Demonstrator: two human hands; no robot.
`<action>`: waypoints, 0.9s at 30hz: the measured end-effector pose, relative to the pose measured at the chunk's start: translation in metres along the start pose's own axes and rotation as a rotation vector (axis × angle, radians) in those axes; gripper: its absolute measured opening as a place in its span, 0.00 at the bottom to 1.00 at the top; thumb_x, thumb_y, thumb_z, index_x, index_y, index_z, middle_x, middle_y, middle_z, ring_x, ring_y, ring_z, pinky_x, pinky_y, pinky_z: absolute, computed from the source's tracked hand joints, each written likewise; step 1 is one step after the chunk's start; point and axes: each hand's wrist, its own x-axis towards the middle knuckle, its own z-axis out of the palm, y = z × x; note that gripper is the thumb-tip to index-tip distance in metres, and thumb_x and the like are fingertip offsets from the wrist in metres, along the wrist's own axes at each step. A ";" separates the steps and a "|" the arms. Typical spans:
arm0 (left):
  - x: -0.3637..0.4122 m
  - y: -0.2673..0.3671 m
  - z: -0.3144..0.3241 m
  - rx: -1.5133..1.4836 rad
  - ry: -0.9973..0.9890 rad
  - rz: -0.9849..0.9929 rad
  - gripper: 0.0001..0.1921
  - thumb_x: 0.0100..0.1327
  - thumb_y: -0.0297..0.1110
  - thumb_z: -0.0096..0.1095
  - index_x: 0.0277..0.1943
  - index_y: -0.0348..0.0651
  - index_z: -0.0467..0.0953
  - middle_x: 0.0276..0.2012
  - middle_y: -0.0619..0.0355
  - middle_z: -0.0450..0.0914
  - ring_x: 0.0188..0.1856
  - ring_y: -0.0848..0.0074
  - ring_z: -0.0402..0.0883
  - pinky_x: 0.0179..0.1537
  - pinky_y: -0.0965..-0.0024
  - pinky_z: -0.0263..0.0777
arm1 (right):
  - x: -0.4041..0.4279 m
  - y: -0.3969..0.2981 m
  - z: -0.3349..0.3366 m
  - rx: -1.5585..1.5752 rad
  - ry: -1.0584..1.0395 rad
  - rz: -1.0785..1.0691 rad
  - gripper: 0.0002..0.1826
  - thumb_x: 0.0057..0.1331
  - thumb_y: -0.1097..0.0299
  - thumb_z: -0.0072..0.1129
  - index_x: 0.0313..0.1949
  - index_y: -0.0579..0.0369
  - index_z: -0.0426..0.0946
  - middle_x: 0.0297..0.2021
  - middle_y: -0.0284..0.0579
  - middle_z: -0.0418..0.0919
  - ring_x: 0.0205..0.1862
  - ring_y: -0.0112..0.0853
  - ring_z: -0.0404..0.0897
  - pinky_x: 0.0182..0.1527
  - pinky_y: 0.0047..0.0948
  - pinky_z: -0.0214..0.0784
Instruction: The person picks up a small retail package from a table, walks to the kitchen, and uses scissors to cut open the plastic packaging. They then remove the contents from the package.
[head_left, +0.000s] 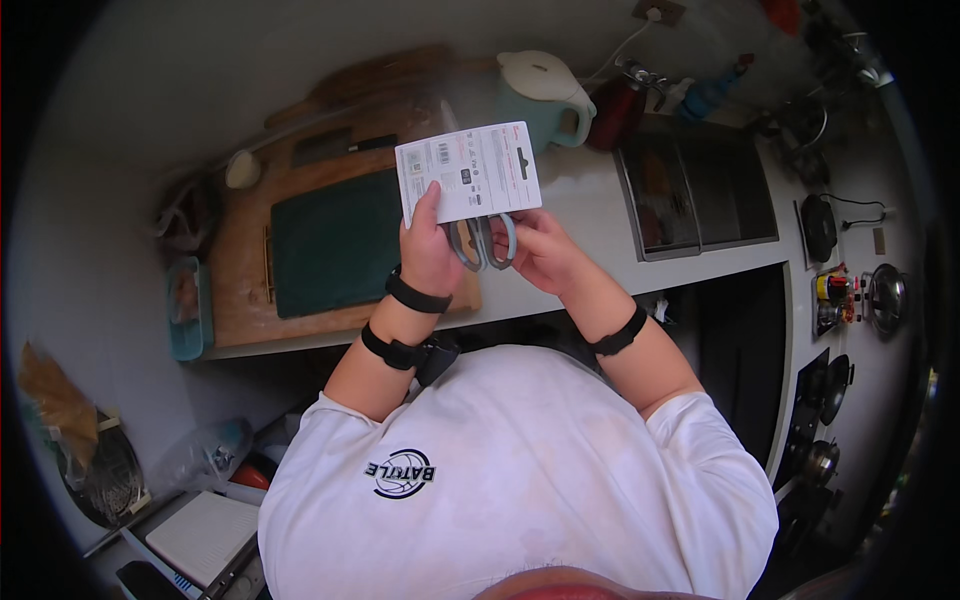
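My left hand (431, 251) grips the lower left corner of a white printed packaging card (480, 172), its thumb lying on the card's face. Below the card's lower edge hang the grey and light-blue looped handles of scissors (484, 251). My right hand (536, 251) is at the right-hand loop, with its fingers around and behind it; the card hides some of the fingertips. What lies behind the card, the scissors' blades included, is hidden. Beneath and left of my hands, a dark green cutting board (334, 240) lies on a larger wooden board (240, 277).
A light-green kettle (544, 97) and a dark red vacuum jug (619, 109) stand behind the card. A sink (701, 187) is set into the counter at right. A dark cleaver (322, 146) lies behind the green board. A blue plastic container (187, 307) is at the counter's left end.
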 end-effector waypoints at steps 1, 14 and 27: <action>-0.001 0.000 -0.002 0.048 0.026 -0.035 0.19 0.79 0.41 0.50 0.64 0.38 0.71 0.57 0.51 0.82 0.53 0.66 0.84 0.50 0.65 0.79 | 0.000 0.001 0.004 -0.025 -0.030 -0.030 0.28 0.68 0.74 0.65 0.66 0.62 0.69 0.56 0.47 0.79 0.55 0.35 0.81 0.54 0.35 0.75; 0.003 0.035 -0.016 0.128 -0.044 0.064 0.22 0.81 0.42 0.44 0.70 0.42 0.65 0.61 0.50 0.80 0.57 0.61 0.84 0.51 0.56 0.84 | -0.002 0.004 -0.040 -0.062 0.070 -0.018 0.25 0.69 0.50 0.67 0.52 0.60 0.75 0.34 0.40 0.80 0.35 0.29 0.80 0.40 0.29 0.75; -0.002 0.050 -0.017 0.122 -0.019 0.154 0.21 0.81 0.42 0.46 0.67 0.36 0.67 0.54 0.47 0.83 0.48 0.61 0.88 0.43 0.58 0.87 | -0.027 0.022 -0.004 -0.590 -0.152 -0.089 0.50 0.59 0.23 0.63 0.57 0.60 0.69 0.41 0.39 0.74 0.42 0.27 0.76 0.49 0.32 0.74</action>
